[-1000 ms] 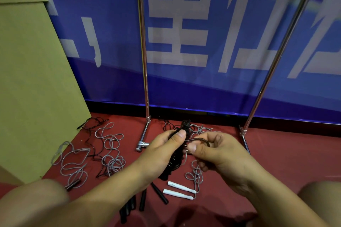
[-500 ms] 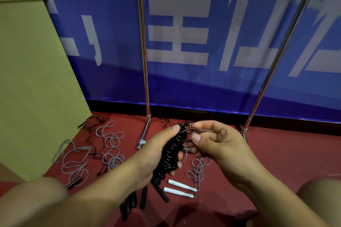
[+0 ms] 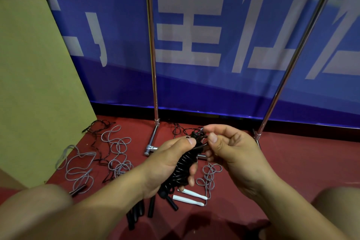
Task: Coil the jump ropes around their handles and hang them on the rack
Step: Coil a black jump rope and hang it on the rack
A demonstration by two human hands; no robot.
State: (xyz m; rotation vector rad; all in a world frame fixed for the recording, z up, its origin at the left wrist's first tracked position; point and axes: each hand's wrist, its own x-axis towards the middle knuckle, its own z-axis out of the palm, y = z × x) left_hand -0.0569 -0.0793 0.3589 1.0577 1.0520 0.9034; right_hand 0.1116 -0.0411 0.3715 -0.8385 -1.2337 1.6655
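Black jump rope (image 3: 185,165) is up off the floor, centre of view, nearly all wound round its handles. Cord looks light, springy, a bit slick; my guess is the coils unwind if pressure drops, so hold across the wraps, not the ends. Left hand (image 3: 165,165) clenched round the bundle, thumb on top. Right hand (image 3: 231,152) pinches the loose end at the far tip. Grey ropes (image 3: 116,154) lie loose on the floor, left. Rack post (image 3: 153,54) stands beyond.
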